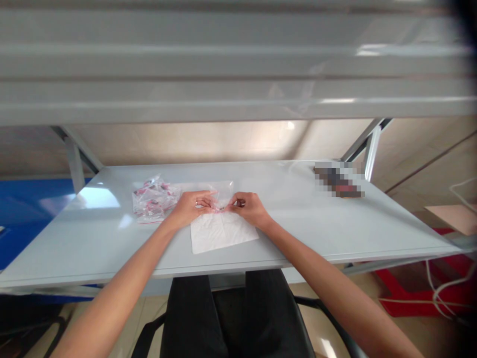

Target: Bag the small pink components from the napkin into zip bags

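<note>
2 bare hands work close together at the middle of a pale table [335,223]. The left hand [192,209] and the right hand [250,209] are both curled narrow, pinching from either side at the lower edge of a clear bag [222,191]. A small pinkish bit shows between them, too small to name. That edge overlaps the top of a white sheet [219,232].

Thin plastic is slippery, so a pinch this narrow could lose its hold, and a sharp pull apart could tear the film. The table's glossy top gives loose things little grip, so a brush from the left wrist could scatter the pile of small zip bags [154,199] just beside that hand. The sheet lies fairly near the front edge, and a dragging forearm could shift it towards the drop.

By count: 1 clear bag in the hands, 1 white sheet and 1 pile, whose bags overlap too much to count, though there are several, with red and pink showing through. Towards the far right corner lies 1 pixelated object [337,179], blurred beyond naming. Above the table runs 1 grey shelf [223,64] on 2 slanted struts [74,164]. Below sit black trousers [194,313], and 1 white cable [436,283] crosses a red crate [421,293].
</note>
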Tool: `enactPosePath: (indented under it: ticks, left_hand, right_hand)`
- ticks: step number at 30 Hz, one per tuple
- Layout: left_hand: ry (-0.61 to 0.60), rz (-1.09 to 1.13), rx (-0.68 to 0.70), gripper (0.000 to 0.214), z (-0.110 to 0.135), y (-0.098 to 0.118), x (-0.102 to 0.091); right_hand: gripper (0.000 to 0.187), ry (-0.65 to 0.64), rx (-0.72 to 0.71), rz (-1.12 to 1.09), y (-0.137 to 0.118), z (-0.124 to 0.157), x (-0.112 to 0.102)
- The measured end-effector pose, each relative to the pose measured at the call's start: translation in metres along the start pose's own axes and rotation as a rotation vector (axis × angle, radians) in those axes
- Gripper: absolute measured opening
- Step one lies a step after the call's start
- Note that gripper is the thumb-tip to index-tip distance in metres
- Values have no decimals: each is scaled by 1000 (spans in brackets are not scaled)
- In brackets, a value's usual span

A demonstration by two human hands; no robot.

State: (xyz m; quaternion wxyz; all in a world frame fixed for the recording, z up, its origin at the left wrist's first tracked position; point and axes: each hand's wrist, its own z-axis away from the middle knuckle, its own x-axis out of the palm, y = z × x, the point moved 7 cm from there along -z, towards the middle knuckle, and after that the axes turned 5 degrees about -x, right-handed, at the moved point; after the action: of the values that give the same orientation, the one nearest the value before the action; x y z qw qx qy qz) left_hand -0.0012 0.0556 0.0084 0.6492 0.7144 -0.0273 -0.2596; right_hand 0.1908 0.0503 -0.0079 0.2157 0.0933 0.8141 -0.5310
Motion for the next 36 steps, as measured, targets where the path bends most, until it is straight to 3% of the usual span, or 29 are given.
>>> enactPosePath:
  ticks: [18,23,27,31,36]
  left_hand:
    - [45,-62,15,52,2,3,-4]
    - [54,-115,63,50,1,8,-11]
    - [32,-235,64,43,2,7,-20]
    - [73,-389,90,34,0,5,-23]
    - [156,-488,155,19,-5,13,-15]
  right_hand:
    - [25,-5,1,-72,-5,1,-7]
    - [29,48,11,-181,-9,1,-14]
    - [38,152,73,-263,-5,3,-35]
    - [60,248,256,-268,17,14,-69]
    - [84,226,359,-169,43,34,-105]
